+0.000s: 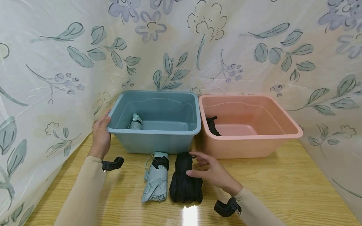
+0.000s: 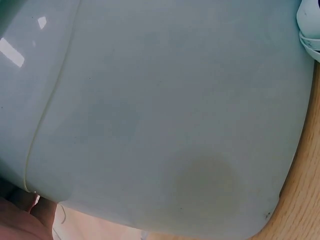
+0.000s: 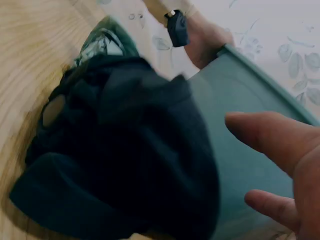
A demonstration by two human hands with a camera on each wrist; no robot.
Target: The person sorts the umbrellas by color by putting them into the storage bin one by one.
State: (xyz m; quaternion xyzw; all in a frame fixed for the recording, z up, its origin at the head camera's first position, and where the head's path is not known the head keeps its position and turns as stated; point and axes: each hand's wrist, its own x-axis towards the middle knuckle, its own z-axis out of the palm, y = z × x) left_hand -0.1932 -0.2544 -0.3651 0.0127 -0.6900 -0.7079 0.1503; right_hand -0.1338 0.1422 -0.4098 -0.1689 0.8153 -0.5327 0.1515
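My left hand (image 1: 101, 135) grips the left rim of a blue plastic bin (image 1: 158, 141); the left wrist view is filled by the bin's wall (image 2: 160, 110). A folded black umbrella (image 1: 185, 185) lies on the table before the bin, its wrapped cloth (image 3: 130, 145) large in the right wrist view. My right hand (image 1: 212, 172) is at its right side, thumb over the cloth and fingers spread apart, not closed around it. Left of it lies a folded light blue umbrella (image 1: 156, 180) with a cord loop. Whether the right thumb touches the cloth is unclear.
A pink bin (image 1: 237, 147) stands right of the blue one, with a black item (image 1: 212, 126) partly visible inside. In the blue bin lies a light blue folded umbrella (image 1: 136, 122). Flowered sheeting (image 1: 175, 40) rises behind and beside the wooden table (image 1: 282, 185).
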